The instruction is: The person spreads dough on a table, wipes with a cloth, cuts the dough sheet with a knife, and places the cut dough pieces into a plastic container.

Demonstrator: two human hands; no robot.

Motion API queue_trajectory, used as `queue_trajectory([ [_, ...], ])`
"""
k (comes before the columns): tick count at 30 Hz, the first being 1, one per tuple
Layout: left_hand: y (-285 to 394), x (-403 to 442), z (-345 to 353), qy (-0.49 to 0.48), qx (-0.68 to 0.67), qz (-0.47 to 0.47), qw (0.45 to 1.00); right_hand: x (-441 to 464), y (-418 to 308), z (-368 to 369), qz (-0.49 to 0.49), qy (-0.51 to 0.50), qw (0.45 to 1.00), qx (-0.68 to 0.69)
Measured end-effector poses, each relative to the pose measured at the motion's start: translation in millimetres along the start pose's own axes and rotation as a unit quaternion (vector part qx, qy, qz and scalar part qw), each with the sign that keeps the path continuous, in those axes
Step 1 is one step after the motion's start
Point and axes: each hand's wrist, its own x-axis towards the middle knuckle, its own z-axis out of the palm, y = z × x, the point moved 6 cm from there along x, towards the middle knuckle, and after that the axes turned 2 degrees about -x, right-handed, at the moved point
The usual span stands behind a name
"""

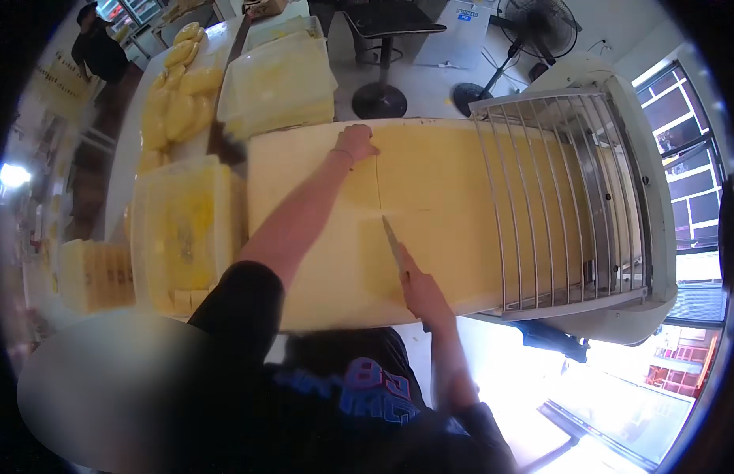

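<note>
A wide sheet of pale yellow dough (446, 174) lies flat on the machine's belt. My right hand (422, 292) is closed round the handle of a knife (394, 237), whose tip points up and left at the sheet near its middle. From just above the tip a thin straight cut line runs away to the far edge. At the far end of that line rests my left hand (356, 144), its fingers curled at the sheet; whether they pinch the dough is too small to tell.
A metal bar guard (533, 205) covers the belt's right part. Plastic tubs (185, 229) and bagged yellow dough (177, 103) stand on the left. Behind are a black table (391, 20) and a fan (537, 28). A person (101, 51) stands at the far left.
</note>
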Motion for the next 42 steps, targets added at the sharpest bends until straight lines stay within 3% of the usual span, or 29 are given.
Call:
queue_trajectory([
  [3,30.1,-55.6,-50.6,0.026,-0.080,0.035,0.996,-14.6,15.9,-17.5,0.086,-0.022,0.990,0.107],
  [6,67.1,-142.8,-124.4,0.088,-0.216,0.062,0.971,-19.9,13.0,-39.0,0.119,0.044,0.959,0.254],
  [9,66.4,-211.3,-157.3,0.179,-0.525,-0.014,0.832,-15.8,4.3,-51.4,0.136,0.067,0.933,0.328],
  [12,46.6,-266.0,-158.3,0.277,-0.524,-0.067,0.803,-10.8,-30.8,-61.9,0.098,0.055,0.945,0.308],
  [15,2.0,-317.5,-104.8,0.231,-0.494,-0.181,0.818,-10.2,-55.0,-53.7,0.066,0.033,0.967,0.242],
  [18,-56.6,-367.8,-50.6,0.220,-0.328,-0.181,0.901,-9.2,-72.4,-16.9,-0.018,0.029,0.996,0.088],
  [21,-124.4,-406.3,8.7,0.215,-0.307,-0.240,0.896,-12.4,-78.0,48.7,-0.059,-0.019,0.998,0.006],
  [25,-112.9,-415.3,3.4,0.201,-0.402,-0.225,0.865,-20.5,-103.0,89.1,-0.010,-0.099,0.994,-0.042],
  [27,-105.4,-417.8,-7.9,0.212,-0.445,-0.234,0.838,-23.4,-121.6,90.2,-0.010,-0.076,0.995,-0.060],
  [30,-97.2,-426.2,-31.4,0.203,-0.318,-0.214,0.901,-29.1,-158.4,78.8,-0.022,-0.041,0.998,-0.043],
  [33,-116.5,-435.8,-5.1,0.220,-0.265,-0.211,0.915,-24.6,-164.0,100.3,-0.006,-0.046,0.997,-0.065],
  [38,-100.7,-436.0,-22.1,0.307,-0.261,-0.177,0.898,-14.5,-124.8,164.8,-0.017,-0.034,0.994,-0.102],
  [42,-105.2,-438.5,-9.7,0.322,-0.287,-0.165,0.887,-17.1,-153.3,136.8,0.005,-0.043,0.995,-0.093],
])
